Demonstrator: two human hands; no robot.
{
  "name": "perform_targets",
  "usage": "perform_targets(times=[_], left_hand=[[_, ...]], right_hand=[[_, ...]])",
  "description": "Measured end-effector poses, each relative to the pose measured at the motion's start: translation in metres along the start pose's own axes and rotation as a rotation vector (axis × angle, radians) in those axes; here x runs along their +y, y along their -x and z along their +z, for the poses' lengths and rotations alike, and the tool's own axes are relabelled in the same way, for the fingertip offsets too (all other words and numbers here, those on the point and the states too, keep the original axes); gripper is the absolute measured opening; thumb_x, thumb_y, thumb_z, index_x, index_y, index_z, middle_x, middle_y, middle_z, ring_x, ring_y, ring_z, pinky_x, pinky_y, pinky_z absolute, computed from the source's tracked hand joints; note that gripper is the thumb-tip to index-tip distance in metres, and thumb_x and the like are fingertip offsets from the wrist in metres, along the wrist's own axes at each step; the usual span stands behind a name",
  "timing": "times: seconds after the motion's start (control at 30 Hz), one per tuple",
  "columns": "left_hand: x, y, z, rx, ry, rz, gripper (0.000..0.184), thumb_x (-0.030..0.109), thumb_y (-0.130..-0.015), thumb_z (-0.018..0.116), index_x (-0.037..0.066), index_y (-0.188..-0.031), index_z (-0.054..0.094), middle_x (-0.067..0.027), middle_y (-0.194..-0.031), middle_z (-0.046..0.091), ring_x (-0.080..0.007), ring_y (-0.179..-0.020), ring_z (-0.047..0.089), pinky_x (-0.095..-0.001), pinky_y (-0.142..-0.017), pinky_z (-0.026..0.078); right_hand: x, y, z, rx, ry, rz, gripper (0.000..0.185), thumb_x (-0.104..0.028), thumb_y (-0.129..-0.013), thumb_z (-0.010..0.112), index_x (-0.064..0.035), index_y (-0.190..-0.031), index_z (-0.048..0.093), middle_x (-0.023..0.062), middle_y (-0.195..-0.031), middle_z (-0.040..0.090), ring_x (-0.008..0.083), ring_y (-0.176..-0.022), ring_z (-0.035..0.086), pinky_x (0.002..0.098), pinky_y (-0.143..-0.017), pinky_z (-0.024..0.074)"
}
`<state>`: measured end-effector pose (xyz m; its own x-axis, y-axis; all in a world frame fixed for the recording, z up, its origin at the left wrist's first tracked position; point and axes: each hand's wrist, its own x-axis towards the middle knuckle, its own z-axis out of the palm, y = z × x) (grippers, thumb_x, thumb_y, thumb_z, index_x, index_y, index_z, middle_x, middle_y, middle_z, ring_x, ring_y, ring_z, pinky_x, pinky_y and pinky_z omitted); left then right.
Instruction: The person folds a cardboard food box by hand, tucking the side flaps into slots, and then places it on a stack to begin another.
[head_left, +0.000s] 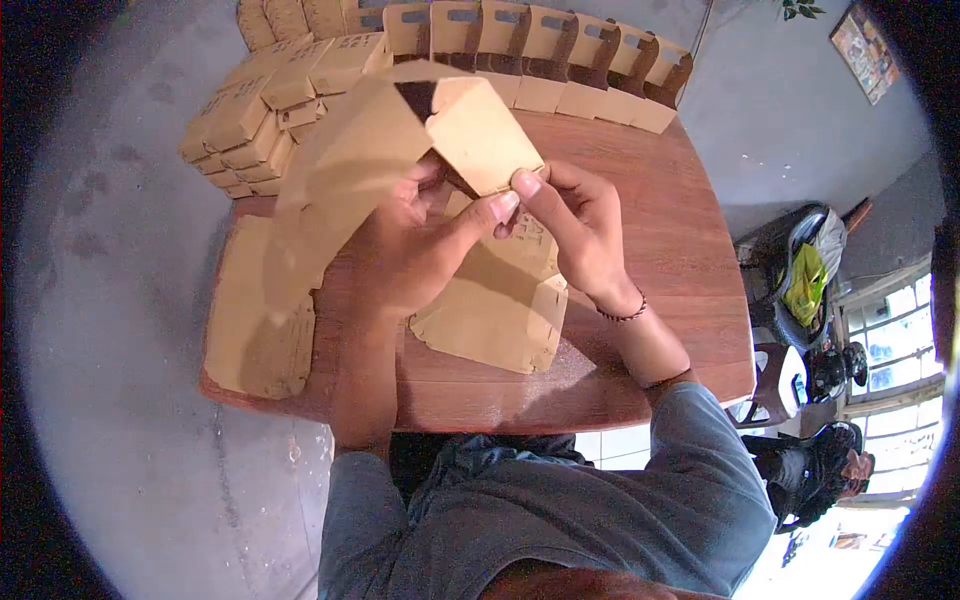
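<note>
A partly folded brown cardboard box (485,135) is held up above the table in both hands. My left hand (415,235) grips its lower edge, with the thumb near the corner and the other fingers partly hidden behind the card. My right hand (575,220) pinches the box's lower right corner between thumb and fingers. A long flap of the box stretches out to the left, over my left forearm. Below the hands, a flat cardboard piece (490,320) lies on the wooden table. More flat cardboard (255,320) lies at the table's left edge.
Folded boxes are stacked (240,120) at the back left. A row of upright open boxes (540,90) lines the back edge of the table (680,300). At the right are a bin with bags (805,280), a chair (775,385) and a seated person (825,475).
</note>
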<state>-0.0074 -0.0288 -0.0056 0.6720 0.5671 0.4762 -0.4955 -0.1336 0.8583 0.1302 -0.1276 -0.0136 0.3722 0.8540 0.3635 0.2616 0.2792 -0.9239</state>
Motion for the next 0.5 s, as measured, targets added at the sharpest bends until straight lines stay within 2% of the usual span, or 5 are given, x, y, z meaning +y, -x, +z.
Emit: perform_targets(times=[0.13,0.2,0.3,0.4,0.5], left_hand=[[0.005,0.001,0.003,0.009,-0.18,-0.106,0.026,0.002,-0.086,0.068,-0.003,-0.11,0.061,-0.0087,-0.102,0.067,-0.0135,-0.084,0.065,-0.026,-0.072,0.053],[0.004,0.0,0.006,0.03,-0.141,-0.023,0.017,0.002,-0.086,0.067,-0.003,-0.102,0.065,-0.0084,-0.096,0.068,-0.0128,-0.077,0.065,-0.0258,-0.066,0.053],[0.003,0.003,0.013,0.105,0.014,-0.034,0.017,0.003,-0.087,0.067,-0.004,-0.102,0.065,-0.0081,-0.096,0.068,-0.0124,-0.077,0.065,-0.0254,-0.065,0.053],[0.007,0.001,0.007,-0.001,-0.145,0.03,0.023,0.005,-0.089,0.066,-0.004,-0.11,0.061,-0.0082,-0.102,0.066,-0.0122,-0.085,0.063,-0.0253,-0.071,0.052],[0.002,0.0,0.006,0.019,-0.038,-0.003,0.029,0.012,-0.092,0.064,-0.003,-0.116,0.057,-0.0077,-0.106,0.065,-0.0124,-0.094,0.061,-0.0263,-0.08,0.05]], right_hand=[[0.0,0.0,0.002,-0.011,-0.101,-0.079,0.028,-0.021,-0.098,0.058,0.0013,-0.083,0.065,0.0039,-0.073,0.066,0.0085,-0.067,0.062,0.0254,-0.063,0.0488],[0.0,0.001,0.003,0.015,-0.139,-0.12,0.024,-0.017,-0.098,0.058,0.0014,-0.082,0.063,0.0035,-0.072,0.064,0.0087,-0.066,0.062,0.025,-0.061,0.0483],[0.002,0.004,0.001,0.03,-0.066,-0.136,0.022,-0.015,-0.097,0.06,0.002,-0.082,0.064,0.0035,-0.071,0.063,0.0085,-0.065,0.061,0.0246,-0.06,0.0477],[-0.006,0.007,0.0,0.042,-0.07,-0.141,0.022,-0.014,-0.096,0.061,0.002,-0.082,0.064,0.0032,-0.071,0.063,0.0087,-0.065,0.061,0.0247,-0.06,0.0474],[-0.005,0.008,0.002,0.107,-0.092,-0.142,0.024,-0.015,-0.095,0.062,0.0023,-0.078,0.064,0.0031,-0.07,0.063,0.008,-0.063,0.059,0.0235,-0.057,0.0448]])
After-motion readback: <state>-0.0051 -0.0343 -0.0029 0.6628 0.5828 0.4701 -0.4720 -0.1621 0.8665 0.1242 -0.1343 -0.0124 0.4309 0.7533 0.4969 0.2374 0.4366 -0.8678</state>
